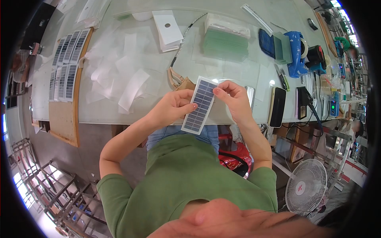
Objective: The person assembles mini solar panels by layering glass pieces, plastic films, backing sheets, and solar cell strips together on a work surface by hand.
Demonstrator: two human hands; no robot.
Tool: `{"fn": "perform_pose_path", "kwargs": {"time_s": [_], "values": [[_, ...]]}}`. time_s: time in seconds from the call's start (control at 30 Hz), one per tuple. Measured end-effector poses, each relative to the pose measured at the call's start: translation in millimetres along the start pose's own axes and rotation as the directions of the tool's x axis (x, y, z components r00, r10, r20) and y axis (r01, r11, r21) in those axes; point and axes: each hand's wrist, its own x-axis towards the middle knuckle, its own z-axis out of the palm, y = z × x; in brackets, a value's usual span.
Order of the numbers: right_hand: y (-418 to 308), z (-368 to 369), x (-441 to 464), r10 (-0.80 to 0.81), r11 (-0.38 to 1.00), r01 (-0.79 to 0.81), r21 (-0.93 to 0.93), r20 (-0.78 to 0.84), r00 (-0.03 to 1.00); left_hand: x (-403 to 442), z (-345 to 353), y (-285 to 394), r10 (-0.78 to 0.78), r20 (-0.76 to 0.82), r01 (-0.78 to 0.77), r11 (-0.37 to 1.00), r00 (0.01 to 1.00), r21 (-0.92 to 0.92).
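Note:
A small solar panel [203,98], a white-edged strip with dark blue cells, is held at a tilt above the table's front edge. My left hand [172,106] grips its left long side, thumb lying across the cells. On the opposite side, higher up, my right hand [235,99] pinches the edge between thumb and fingers. Just behind my left hand sits a tan object [183,84] with a braided cord [185,37] running from it; its kind is unclear.
Thin translucent sheets [133,89] cover the table's left part, beside a wooden board [75,115] bearing several solar panels [69,81]. Behind are white cards [166,27] and stacked green-tinted glass sheets [226,43]. A phone [277,106], a cutter [282,77] and tape rolls lie right.

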Motion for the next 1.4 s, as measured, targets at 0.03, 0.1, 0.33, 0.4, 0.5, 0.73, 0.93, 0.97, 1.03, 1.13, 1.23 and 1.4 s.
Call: {"fn": "perform_pose_path", "kwargs": {"time_s": [0.03,0.1,0.33,0.4,0.5,0.73,0.93,0.97,1.03,1.13,1.23,1.4], "values": [[0,0,0,0.000,1.000,0.000,0.000,0.000,1.000,0,1,0,0.000,0.000,0.000,1.000,1.000,0.000],[1,-1,0,-0.003,1.000,0.003,0.008,-0.004,1.000,-1,2,1,-0.010,-0.006,0.009,1.000,1.000,-0.010],[0,-2,0,0.002,1.000,-0.002,0.005,0.012,1.000,-1,3,1,-0.016,-0.003,0.015,0.997,1.000,-0.074],[-7,3,1,-0.017,0.989,0.031,0.147,-0.098,0.995,-1,3,1,0.051,-0.026,-0.051,0.999,0.998,-0.001],[-18,-5,2,-0.145,0.975,0.166,-0.146,0.146,0.979,-7,9,4,0.246,-0.042,-0.212,0.902,0.968,0.376],[-48,12,-50,-0.804,-0.050,0.800,-0.599,0.498,0.323,-18,5,12,0.829,0.428,-0.619,-0.131,0.360,0.774],[-47,18,-48,-0.745,0.231,0.710,-0.665,0.349,0.569,-32,10,14,0.728,0.281,-0.641,0.275,0.625,0.716],[-48,19,-44,-0.693,0.377,0.658,-0.652,0.273,0.667,-32,12,12,0.730,0.277,-0.641,0.276,0.625,0.716],[-41,14,-34,-0.502,0.576,0.464,-0.674,0.157,0.851,-31,15,8,0.343,-0.079,-0.299,0.893,0.936,0.335],[-25,8,-16,-0.326,0.697,0.313,-0.645,0.103,0.940,-19,4,-6,0.202,-0.099,-0.191,0.975,0.974,0.111],[-15,7,-11,-0.277,0.687,0.266,-0.676,0.095,0.956,-16,0,-10,0.106,-0.104,-0.103,0.994,0.989,0.032],[-7,-2,-5,-0.067,0.848,0.084,-0.524,0.053,0.996,-17,-9,-16,-0.005,-0.066,0.005,1.000,0.998,-0.007]]}}
